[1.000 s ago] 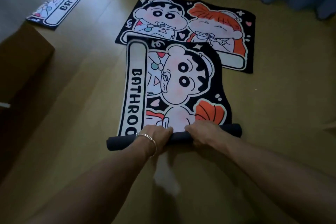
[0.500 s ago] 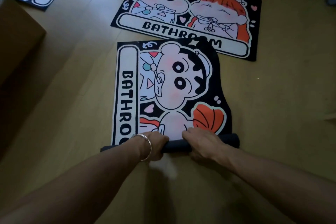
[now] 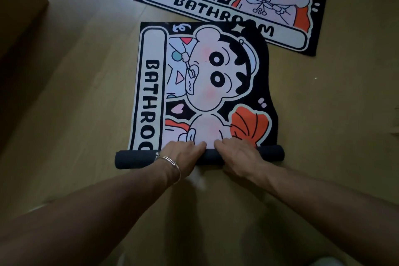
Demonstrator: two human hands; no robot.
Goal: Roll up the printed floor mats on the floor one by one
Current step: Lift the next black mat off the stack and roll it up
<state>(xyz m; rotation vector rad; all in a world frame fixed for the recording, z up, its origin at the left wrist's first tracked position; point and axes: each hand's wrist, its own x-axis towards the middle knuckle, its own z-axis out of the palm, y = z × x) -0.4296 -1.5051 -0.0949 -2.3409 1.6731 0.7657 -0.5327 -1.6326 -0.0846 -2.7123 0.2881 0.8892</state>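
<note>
left hand [image 3: 181, 154] and right hand [image 3: 238, 154] each curl their grip over the started roll [image 3: 135, 160] of the near printed mat [image 3: 216, 84], likely needing an even forward push next.

Floor [image 3: 86, 97]: pale wood-look boards, dimly lit.
Far mat [image 3: 237, 6]: flat, print up.
Near mat [image 3: 200, 84]: print up, rolled at its near end, far edge overlapping the other.
Brown box [image 3: 19, 28]: at left.

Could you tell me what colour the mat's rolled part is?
The roll is plain black; head view.
</note>
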